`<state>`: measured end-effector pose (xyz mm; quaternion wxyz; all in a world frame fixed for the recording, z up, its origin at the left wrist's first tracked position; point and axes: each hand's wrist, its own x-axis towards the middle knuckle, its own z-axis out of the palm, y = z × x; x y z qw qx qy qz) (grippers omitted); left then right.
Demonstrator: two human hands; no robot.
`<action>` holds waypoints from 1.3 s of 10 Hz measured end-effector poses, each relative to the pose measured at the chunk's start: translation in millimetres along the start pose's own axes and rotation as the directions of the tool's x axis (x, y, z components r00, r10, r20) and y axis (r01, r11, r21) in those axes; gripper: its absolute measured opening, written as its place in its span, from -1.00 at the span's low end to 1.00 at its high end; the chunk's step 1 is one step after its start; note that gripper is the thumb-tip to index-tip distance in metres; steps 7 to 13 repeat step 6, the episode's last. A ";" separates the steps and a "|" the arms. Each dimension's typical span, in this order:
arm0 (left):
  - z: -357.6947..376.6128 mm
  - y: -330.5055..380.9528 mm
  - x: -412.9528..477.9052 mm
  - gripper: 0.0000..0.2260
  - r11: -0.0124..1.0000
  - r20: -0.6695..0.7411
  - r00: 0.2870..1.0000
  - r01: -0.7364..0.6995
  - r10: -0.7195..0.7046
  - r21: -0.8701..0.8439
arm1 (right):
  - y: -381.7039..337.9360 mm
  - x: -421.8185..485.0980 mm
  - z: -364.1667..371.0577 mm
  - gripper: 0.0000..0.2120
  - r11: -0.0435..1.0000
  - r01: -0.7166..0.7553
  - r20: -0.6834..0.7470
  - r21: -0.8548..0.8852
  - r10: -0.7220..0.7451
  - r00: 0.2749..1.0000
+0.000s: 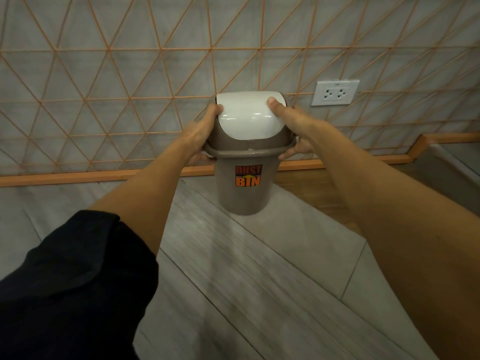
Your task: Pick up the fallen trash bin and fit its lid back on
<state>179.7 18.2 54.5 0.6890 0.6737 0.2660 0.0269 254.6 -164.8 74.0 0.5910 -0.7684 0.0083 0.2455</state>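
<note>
A small grey-brown trash bin with an orange "DUST BIN" sticker stands upright near the wall. Its lid, a grey-brown dome with a white swing flap, sits on the bin's rim. My left hand grips the lid's left side, thumb on the white flap and fingers under the rim. My right hand clasps the right side the same way, thumb on the flap. I cannot tell whether the bin's base touches the floor.
Behind the bin rises a grey wall with an orange triangle pattern and an orange skirting board. A white double socket sits on the wall to the right. Grey wood-look floor planks stretch toward me.
</note>
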 end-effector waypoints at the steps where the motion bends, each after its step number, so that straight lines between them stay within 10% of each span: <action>1: -0.8 -0.4 1.4 -0.32 1.000 0.008 1.000 -0.005 0.005 0.011 | 1.1 1.9 -0.6 -0.15 1.000 0.003 0.000 0.012 -0.003 1.000; 4: -1.6 8.9 -2.1 -0.32 0.953 -0.054 0.989 -0.115 0.136 0.281 | -2.6 3.8 11.0 -0.35 0.898 0.280 -0.195 -0.339 -0.359 0.913; 6: -13.3 37.6 -18.5 -0.25 0.855 -0.054 0.947 -0.260 0.317 0.449 | -32.7 -21.1 13.4 -0.49 0.804 0.173 -0.247 -0.570 -0.368 0.896; 13: -13.3 37.6 -18.5 -0.25 0.855 -0.054 0.947 -0.260 0.317 0.449 | -32.7 -21.1 13.4 -0.49 0.804 0.173 -0.247 -0.570 -0.368 0.896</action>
